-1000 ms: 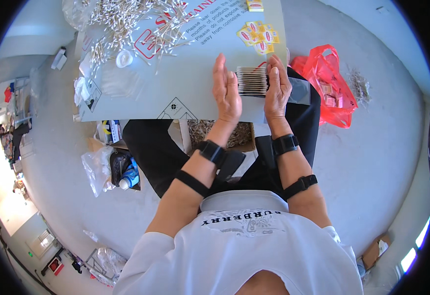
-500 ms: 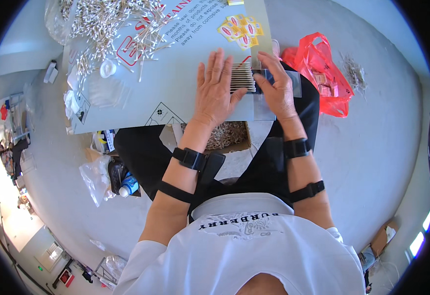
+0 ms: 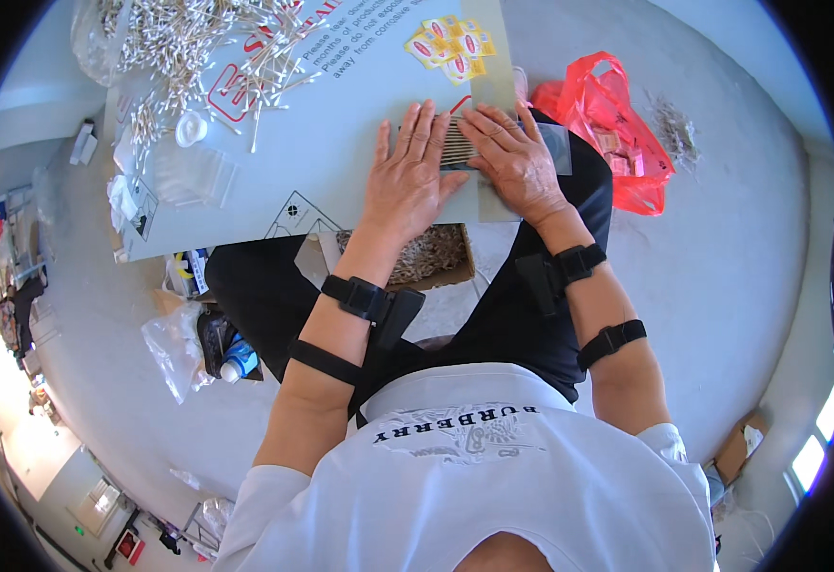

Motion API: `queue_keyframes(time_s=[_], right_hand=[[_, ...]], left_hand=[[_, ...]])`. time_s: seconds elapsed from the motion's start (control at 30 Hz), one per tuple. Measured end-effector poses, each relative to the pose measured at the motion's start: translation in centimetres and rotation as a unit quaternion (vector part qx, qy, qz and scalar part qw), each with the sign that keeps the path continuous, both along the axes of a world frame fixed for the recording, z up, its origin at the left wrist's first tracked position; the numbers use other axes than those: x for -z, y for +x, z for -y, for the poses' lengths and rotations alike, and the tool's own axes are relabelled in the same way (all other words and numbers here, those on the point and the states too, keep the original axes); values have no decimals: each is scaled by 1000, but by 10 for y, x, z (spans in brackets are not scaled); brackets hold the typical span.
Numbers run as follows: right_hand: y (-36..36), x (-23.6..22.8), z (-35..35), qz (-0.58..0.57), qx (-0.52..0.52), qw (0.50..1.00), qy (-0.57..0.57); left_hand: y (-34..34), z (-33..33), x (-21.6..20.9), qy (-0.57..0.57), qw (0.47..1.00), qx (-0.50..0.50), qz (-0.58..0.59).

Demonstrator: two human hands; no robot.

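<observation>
Head view: a neat row of cotton swabs [image 3: 456,146] lies between my hands. My left hand [image 3: 407,181] is flat at the row's left end, fingers straight, thumb out along its near side. My right hand [image 3: 518,168], also flattened, palm down, covers the row's right end; neither closes around anything. Loose cotton swabs [image 3: 174,57] heap far left of the row, small yellow-and-white cards [image 3: 450,48] beyond it, a red plastic bag [image 3: 617,133] to its right.
</observation>
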State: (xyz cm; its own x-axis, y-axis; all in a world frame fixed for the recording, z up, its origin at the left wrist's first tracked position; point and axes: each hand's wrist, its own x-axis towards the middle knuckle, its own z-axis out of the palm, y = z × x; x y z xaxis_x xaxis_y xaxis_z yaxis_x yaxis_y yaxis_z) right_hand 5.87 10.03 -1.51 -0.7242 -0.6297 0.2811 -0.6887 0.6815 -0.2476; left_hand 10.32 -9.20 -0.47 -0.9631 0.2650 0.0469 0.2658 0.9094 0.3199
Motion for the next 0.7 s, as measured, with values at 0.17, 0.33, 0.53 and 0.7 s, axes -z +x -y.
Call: queue_keyframes(time_s=[0.17, 0.33, 0.53, 0.7], right_hand=[[6, -11, 0, -12, 51, 998, -38], [14, -23, -20, -13, 245, 949, -196], [10, -34, 12, 127, 237, 963, 32], [-4, -53, 35, 195, 191, 941, 198]], left_hand=[[1, 1, 1, -3, 1000, 0, 2], [2, 1, 4, -1, 1000, -5, -23], [4, -6, 10, 3, 999, -19, -43], [8, -15, 11, 18, 997, -61, -51]])
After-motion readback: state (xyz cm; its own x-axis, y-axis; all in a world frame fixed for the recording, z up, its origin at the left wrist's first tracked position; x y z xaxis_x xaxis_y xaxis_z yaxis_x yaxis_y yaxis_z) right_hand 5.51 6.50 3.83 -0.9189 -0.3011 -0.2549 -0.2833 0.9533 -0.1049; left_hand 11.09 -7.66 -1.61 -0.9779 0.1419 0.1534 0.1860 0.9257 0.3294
